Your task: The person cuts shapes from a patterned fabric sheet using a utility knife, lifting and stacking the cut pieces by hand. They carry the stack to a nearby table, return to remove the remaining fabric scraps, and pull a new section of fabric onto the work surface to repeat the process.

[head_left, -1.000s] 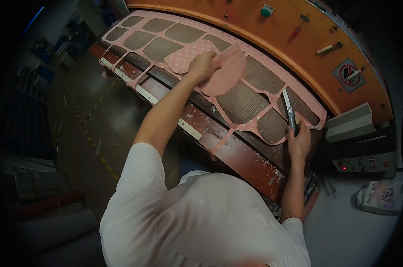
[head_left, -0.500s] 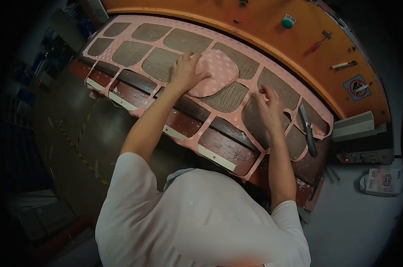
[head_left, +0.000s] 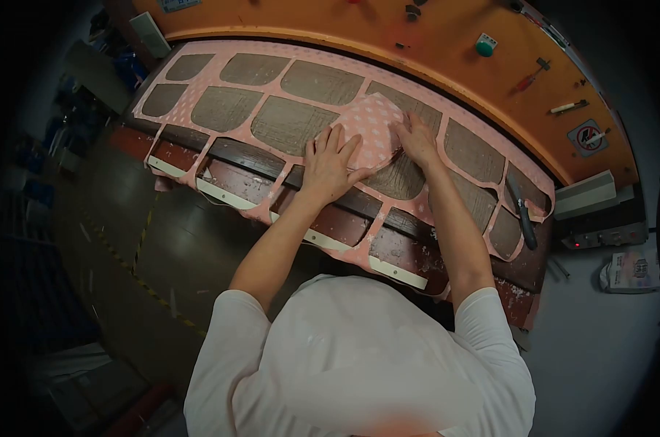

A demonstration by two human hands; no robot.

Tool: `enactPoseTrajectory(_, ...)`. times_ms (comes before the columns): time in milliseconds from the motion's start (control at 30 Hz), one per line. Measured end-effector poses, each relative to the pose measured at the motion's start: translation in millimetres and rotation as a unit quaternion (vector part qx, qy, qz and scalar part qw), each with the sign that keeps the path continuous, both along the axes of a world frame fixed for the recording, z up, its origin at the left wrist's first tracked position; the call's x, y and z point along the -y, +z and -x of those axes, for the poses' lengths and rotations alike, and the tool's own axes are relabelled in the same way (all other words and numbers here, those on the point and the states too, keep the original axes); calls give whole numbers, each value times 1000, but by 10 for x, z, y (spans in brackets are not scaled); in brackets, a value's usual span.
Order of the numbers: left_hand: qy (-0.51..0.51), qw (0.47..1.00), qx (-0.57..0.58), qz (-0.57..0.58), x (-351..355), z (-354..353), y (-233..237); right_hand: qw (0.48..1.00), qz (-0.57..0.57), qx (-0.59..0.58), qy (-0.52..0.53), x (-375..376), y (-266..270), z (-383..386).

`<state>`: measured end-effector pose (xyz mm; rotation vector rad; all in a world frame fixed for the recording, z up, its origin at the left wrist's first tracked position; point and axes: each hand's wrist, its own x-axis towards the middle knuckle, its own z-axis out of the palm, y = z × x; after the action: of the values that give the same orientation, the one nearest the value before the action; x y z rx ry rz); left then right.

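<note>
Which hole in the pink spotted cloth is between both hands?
The dark hole just below the loose pink spotted piece, flanked by left hand and right hand; others lie farther out.

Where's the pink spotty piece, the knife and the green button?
pink spotty piece [head_left: 374, 122]: head view, its middle.
knife [head_left: 527, 227]: head view, its dark handle.
green button [head_left: 484, 46]: head view, its top.

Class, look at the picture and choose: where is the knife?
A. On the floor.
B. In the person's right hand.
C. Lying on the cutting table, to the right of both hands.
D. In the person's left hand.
C: the knife lies loose at the right end of the cutting table, while the left hand and right hand both rest on the pink spotted piece.
</note>
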<state>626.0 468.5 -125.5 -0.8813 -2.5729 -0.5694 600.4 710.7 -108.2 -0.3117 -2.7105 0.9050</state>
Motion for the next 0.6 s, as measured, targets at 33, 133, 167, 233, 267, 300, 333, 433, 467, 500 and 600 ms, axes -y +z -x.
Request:
enactPoseTrajectory(33,-3,1000,5,-6,19,-40,0,1000,-7,3,-6,20,-37,-1)
enactPoseTrajectory(133,-17,1000,9,-17,72,-57,64,1000,-13,11,-24,74,5,99)
enactPoseTrajectory(167,-24,999,13,-16,82,-63,65,999,-7,22,-32,71,37,118)
enactPoseTrajectory(233,-29,999,18,-20,78,-71,49,998,12,54,-35,-50,15,248)
enactPoseTrajectory(267,-25,999,19,-23,69,-71,39,996,27,75,-30,-202,-56,392)
enactPoseTrajectory(300,-21,999,20,-26,59,-68,42,994,42,96,-25,-221,16,439)
enactPoseTrajectory(333,-20,999,17,-29,54,-61,51,991,45,118,-34,-236,80,474)
enactPoseTrajectory(433,-24,999,6,-31,58,-69,25,983,46,169,-57,-238,199,494)
enactPoseTrajectory(467,-26,999,-3,-32,57,-57,14,983,33,172,-58,-246,184,540)
enactPoseTrajectory(500,-27,999,-13,-34,56,-53,6,983,20,173,-58,-222,214,536)
enactPoseTrajectory(600,-30,999,-14,-38,62,-52,-5,987,17,138,-79,-144,313,445)
